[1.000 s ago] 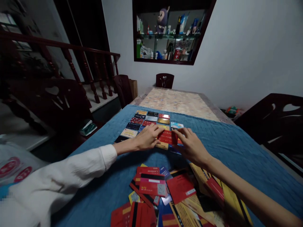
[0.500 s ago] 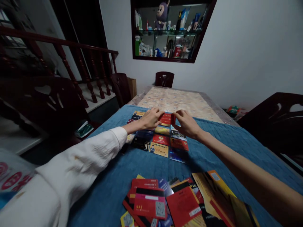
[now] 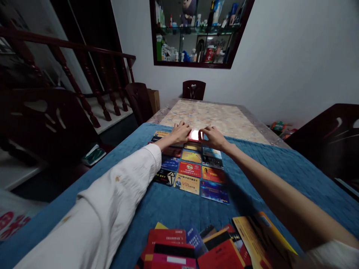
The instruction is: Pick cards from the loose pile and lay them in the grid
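Both my arms reach far across the blue cloth (image 3: 269, 168). My left hand (image 3: 181, 131) and my right hand (image 3: 213, 137) pinch the two ends of a red card (image 3: 195, 135) that glints in the light, low over the far end of a grid of plastic cards (image 3: 193, 168) laid out in rows. The fingers of both hands are closed on that card. Near me lies a loose pile of red, yellow and blue cards (image 3: 213, 246).
Beyond the cloth the table top (image 3: 213, 117) shows a pale patterned cover. Dark wooden chairs stand at the far end (image 3: 193, 89), at the left (image 3: 140, 101) and at the right (image 3: 331, 138). A stair railing (image 3: 70, 71) is at left, a wall cabinet (image 3: 196, 33) above.
Both hands carried the red card from the near end of the grid to its far end. The near rows of cards are now uncovered. My view tipped forward.
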Available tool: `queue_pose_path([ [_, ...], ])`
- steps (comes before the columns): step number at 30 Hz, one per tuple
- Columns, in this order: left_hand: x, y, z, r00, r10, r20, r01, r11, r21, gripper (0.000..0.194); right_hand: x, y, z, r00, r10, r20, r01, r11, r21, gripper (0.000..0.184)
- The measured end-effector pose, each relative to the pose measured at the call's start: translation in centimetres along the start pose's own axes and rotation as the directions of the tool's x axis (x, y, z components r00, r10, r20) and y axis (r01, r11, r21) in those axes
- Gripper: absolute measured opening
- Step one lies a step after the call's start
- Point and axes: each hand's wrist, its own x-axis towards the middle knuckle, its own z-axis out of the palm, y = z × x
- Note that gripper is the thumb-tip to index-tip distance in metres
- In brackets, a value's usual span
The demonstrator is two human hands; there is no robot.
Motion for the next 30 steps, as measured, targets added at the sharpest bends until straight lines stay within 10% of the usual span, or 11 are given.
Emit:
queue_pose_path([
  [30,4.8,-1.4,4.9,0.959,-0.073,0.274,0.105,0.989,-0.104,0.024,2.9,2.5,4.8,0.983,0.015,0.184,-0.035,0.994,0.107,0.035],
])
